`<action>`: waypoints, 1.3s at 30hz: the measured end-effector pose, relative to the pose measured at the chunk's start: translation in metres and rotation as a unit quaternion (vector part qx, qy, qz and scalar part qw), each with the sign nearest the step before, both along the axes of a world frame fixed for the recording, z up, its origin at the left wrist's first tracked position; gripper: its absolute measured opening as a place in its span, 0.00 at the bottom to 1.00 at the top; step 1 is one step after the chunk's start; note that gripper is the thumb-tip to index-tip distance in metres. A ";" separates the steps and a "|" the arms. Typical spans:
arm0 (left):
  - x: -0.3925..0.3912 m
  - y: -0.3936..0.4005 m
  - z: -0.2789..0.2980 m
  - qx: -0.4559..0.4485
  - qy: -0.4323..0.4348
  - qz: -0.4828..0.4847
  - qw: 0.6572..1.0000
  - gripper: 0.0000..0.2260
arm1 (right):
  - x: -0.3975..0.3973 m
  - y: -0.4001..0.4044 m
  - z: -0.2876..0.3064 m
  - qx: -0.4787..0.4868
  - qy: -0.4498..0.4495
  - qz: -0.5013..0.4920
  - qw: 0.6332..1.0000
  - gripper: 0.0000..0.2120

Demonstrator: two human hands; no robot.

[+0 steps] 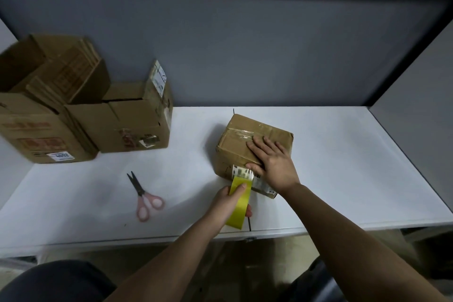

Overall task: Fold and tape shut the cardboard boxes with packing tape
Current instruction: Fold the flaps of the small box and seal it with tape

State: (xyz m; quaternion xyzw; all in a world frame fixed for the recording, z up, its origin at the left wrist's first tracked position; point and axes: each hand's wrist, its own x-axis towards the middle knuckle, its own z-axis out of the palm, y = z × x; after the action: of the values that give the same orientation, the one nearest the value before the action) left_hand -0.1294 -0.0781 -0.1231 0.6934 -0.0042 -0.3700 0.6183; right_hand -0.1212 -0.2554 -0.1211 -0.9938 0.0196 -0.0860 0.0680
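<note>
At nine o'clock, two open boxes are seen on the table, one large and one smaller, flaps up and not yet folded, well apart from the hands. Toward seven o'clock, scissors lie flat, blades pointing away, near the left hand and on its outer side.

The tape roll is gripped by the left hand, thumb curled over its rim, at about six o'clock. A clear strip is drawn from it up onto the near face of the small box, which sits at centre, closed, a glossy band already laid across its top.

The right hand is spread flat on that box, fingers straight, with the thumb pressed on the strip at the near edge.

The strip's long axis runs from six toward twelve o'clock, from roll to box. A cut appears to be due next; the scissors lie nearer the left hand, which is occupied, so the right hand would probably have to cross over.
</note>
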 end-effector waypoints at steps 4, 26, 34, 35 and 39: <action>-0.003 0.002 -0.006 -0.013 -0.008 0.006 1.000 0.16 | 0.001 0.002 0.000 0.014 0.009 -0.003 1.000 0.34; -0.009 0.023 -0.023 0.065 -0.088 0.007 0.994 0.09 | -0.004 0.019 0.009 0.056 0.012 -0.060 0.997 0.35; 0.003 0.033 -0.019 0.037 -0.108 -0.033 0.993 0.04 | 0.011 0.049 0.044 0.203 -0.074 -0.066 0.974 0.11; 0.005 0.038 -0.018 0.036 -0.112 -0.032 0.993 0.04 | 0.013 0.061 0.048 0.219 -0.067 -0.048 0.972 0.09; 0.021 0.076 -0.019 0.106 -0.193 0.013 0.975 0.03 | 0.023 0.107 0.049 0.209 -0.043 0.005 0.977 0.07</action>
State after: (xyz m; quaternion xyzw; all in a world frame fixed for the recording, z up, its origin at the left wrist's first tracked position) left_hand -0.1087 -0.0018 -0.1416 0.8136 -0.0751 -0.2196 0.5331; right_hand -0.0982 -0.1487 -0.0722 -0.9530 0.0295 -0.1219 0.2756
